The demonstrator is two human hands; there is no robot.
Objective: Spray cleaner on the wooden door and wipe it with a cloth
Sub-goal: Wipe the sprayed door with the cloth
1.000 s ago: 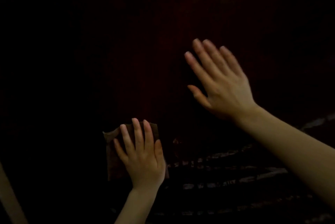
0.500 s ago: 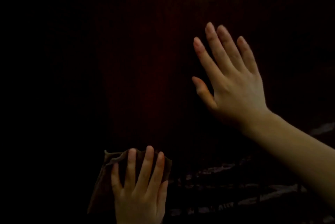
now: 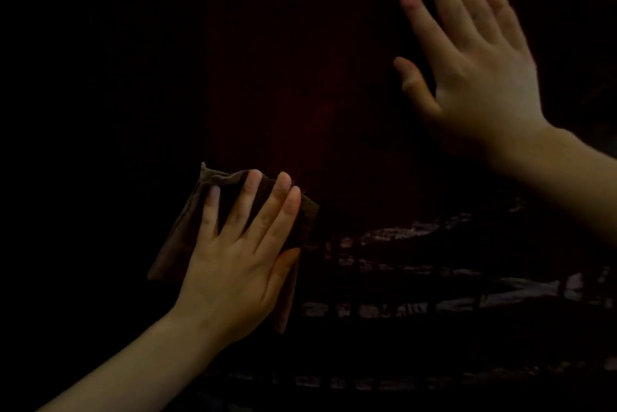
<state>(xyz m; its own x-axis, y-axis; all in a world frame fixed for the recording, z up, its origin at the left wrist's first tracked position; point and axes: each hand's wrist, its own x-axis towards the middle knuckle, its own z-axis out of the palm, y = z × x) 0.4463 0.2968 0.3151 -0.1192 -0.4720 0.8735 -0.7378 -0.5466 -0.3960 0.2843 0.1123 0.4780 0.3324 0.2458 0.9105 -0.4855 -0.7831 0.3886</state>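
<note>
The brown cloth (image 3: pixel 175 244) lies flat against the dark wooden door (image 3: pixel 283 77), low and left of centre in the head view, folded into a rough square with one corner poking up at its top left. The left hand (image 3: pixel 233 264) presses it there with the palm, its fingers (image 3: pixel 258 208) straight and spread wide over the fabric, not curled round any edge. The right hand (image 3: pixel 477 77) rests flat on the bare wood, well apart up to the right, fingers straight and slightly fanned, holding nothing. The cloth looks soft, thin and light, so it will likely bunch or slide out from under a loose palm. Even pressure through the whole flat hand, with the fingertips near the leading edge, seems the surest hold. Pinching a corner would probably let the rest flap. The door is rigid and takes the push without harm, though its finish looks smooth and could be slick where wet. Pale streaks (image 3: pixel 400 308) cross the lower right of the door. In this dim light I cannot tell whether they are cleaner or reflections. No spray bottle is in view.
</note>
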